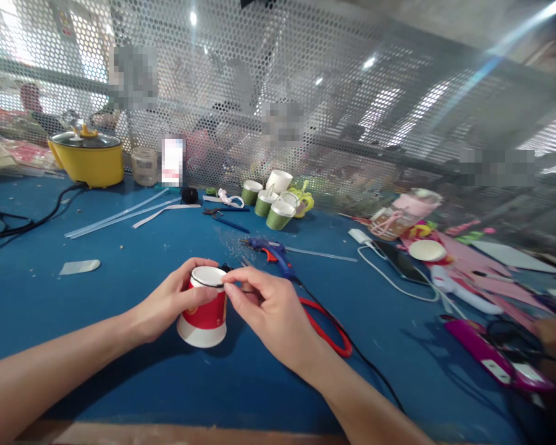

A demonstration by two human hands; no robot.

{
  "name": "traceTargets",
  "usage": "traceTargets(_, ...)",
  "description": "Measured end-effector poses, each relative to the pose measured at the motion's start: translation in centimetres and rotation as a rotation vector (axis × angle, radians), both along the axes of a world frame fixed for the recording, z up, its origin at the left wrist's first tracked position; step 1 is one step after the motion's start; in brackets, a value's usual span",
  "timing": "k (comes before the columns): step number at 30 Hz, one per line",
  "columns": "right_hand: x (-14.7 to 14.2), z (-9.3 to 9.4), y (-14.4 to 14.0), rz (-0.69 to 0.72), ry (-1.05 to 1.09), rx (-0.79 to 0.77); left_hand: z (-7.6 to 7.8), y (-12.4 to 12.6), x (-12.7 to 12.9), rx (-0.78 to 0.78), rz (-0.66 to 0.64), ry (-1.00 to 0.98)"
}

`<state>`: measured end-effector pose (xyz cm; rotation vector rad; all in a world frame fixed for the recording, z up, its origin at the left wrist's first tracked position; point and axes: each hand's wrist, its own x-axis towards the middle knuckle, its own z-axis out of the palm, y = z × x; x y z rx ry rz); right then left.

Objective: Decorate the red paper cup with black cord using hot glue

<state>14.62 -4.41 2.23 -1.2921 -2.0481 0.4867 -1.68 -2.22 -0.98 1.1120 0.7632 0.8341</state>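
One red paper cup (202,307), inverted on the blue table (120,272), both hands on it
Left hand (167,303) wraps its side; right hand (266,306) pinches the top rim. Behind: one blue glue gun (271,250), four green cups (267,199), one yellow pot (89,157)

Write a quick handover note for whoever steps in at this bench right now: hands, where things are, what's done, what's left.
Left hand: grips the red cup, upside down on the blue table.
Right hand: fingertips pinch a black strip at the cup's top edge.
Glue gun lies just behind; green cups stand further back.
Done: strip runs along part of the rim.
Left: how far round it goes is hidden; check the far side.
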Motion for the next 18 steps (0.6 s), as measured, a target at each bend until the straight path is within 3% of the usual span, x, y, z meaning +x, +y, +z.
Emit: traceTargets(18, -0.1, -0.09, -0.01, 0.005, -0.005, 0.038, -0.06, -0.14, 0.16, 0.028, 0.052, 0.04)
